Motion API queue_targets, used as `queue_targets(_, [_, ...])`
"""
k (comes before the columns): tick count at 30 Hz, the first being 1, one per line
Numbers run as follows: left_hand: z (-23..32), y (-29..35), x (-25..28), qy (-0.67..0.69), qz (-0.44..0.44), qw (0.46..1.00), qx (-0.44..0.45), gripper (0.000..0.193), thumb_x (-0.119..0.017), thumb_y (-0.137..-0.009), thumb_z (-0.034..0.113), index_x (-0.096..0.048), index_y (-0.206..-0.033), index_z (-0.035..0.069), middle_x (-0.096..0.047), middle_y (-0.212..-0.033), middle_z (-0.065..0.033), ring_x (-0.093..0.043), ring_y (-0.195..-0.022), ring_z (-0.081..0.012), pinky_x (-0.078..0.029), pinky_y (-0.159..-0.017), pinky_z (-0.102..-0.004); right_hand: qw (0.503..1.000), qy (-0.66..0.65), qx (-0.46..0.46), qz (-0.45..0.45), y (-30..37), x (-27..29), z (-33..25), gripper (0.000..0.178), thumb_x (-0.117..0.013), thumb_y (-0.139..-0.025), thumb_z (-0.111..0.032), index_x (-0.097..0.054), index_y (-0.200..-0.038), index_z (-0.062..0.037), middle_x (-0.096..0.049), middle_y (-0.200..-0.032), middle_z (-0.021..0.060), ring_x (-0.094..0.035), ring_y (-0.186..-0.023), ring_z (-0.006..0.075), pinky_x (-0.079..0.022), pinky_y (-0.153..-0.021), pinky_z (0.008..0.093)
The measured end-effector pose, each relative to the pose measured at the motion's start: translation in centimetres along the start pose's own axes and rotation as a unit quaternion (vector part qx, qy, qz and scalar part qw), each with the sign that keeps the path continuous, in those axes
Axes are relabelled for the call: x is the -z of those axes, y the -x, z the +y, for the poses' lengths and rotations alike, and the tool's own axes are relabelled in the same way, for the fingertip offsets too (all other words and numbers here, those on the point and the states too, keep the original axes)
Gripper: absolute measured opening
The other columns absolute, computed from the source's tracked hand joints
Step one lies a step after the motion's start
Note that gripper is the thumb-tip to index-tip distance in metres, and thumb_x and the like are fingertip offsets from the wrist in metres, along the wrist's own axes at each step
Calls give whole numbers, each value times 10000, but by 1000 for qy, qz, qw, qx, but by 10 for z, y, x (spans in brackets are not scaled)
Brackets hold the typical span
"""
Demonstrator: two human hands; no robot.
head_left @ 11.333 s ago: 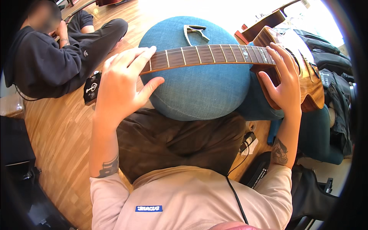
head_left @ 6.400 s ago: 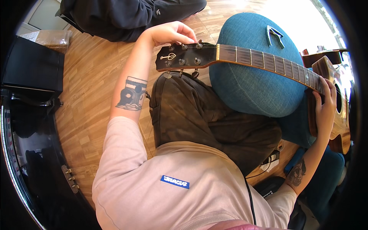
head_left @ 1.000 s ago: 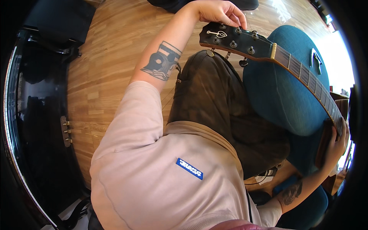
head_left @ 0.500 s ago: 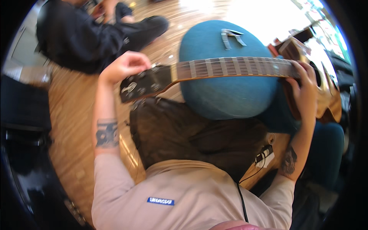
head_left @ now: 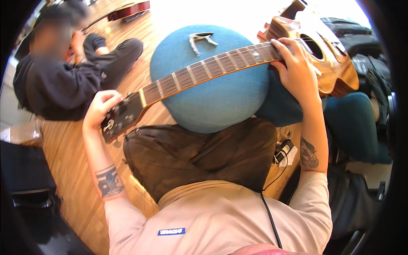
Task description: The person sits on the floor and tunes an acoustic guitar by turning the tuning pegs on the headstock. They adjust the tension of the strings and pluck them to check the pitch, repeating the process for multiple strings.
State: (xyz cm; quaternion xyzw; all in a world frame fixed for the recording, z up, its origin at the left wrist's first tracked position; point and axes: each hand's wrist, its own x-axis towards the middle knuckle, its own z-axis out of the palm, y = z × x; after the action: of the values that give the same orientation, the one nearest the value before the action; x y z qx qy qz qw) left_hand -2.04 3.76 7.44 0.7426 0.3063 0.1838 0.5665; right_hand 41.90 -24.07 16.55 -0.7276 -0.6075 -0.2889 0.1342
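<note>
An acoustic guitar's dark neck slants across a round blue stool, from the headstock at lower left up to the wooden body at upper right. My left hand is closed at the upper edge of the headstock, its fingers on a tuning peg they mostly hide. Near the body, my right hand curls over the upper end of the neck, fingers at the strings and thumb at the lower edge. A silver capo lies on the stool beyond the neck.
Another person in dark clothes sits on the wooden floor at left. Behind them is a reddish guitar. Black bags lie at right. A small black device with a cable is beside my leg. A black case stands at left.
The view has swung, so the stool and guitar sit further left. The neck now slants more, headstock lower and body end higher. Both hands stay at the guitar.
</note>
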Motion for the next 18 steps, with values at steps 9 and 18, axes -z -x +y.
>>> queue_targets(9, [-8,4,-1,10,-13,1000,-20,214,-678,-893,205,-692,-836,-1,-611,-741,50,-526,-698,-30,-429,-646,-221,966,-163,200,32,-18,-14,-157,515,-760,-739,-143,-610,-1230,-100,-563,-1219,88,-547,-1176,278,-416,-999,449])
queue_targets(18, [-14,13,-1,159,-50,986,9,222,-699,-871,120,-746,-1033,-25,-740,-885,-63,-647,-764,-70,-529,-748,-228,921,-144,314,179,-35,-57,-228,326,-658,-796,-131,-687,-1120,-121,-664,-1067,12,-644,-974,157,-486,-824,345])
